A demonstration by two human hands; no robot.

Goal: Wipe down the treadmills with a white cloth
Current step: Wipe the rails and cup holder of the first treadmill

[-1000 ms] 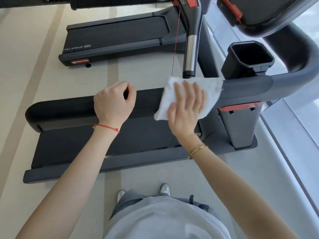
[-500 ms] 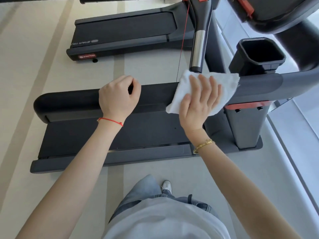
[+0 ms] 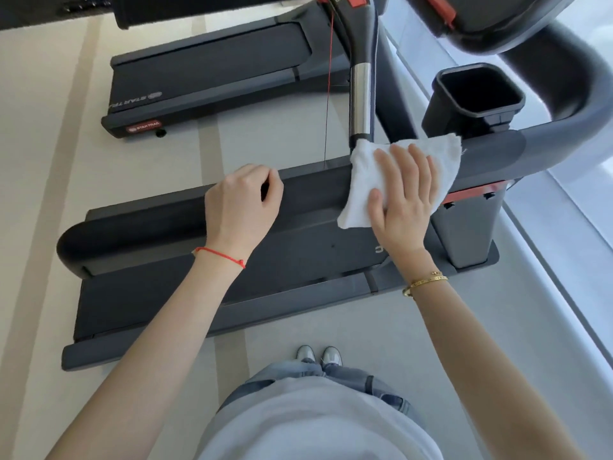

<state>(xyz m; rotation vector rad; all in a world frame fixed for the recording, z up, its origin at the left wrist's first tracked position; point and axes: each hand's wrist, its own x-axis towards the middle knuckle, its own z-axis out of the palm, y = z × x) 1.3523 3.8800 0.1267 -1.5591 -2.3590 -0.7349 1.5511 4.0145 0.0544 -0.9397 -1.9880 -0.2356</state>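
A dark grey treadmill (image 3: 298,260) lies across the view in front of me, its long side handrail (image 3: 139,224) running left to right. A white cloth (image 3: 361,180) is draped over the right part of that rail. My right hand (image 3: 404,197) presses flat on the cloth with straight, spread fingers. My left hand (image 3: 242,204) curls over the bare rail further left, gripping it. A black cup holder (image 3: 477,94) sits just beyond the cloth.
A second treadmill (image 3: 212,78) stands beyond, with a chrome-banded handle (image 3: 361,94) and a thin red cord (image 3: 328,88) hanging down. A console (image 3: 497,21) looms at top right. Pale striped floor (image 3: 43,161) lies left; my shoes (image 3: 318,355) stand beside the deck.
My right hand has slid the cloth to the right along the rail, toward the cup holder. My left hand stays gripping the rail. The view shifted slightly.
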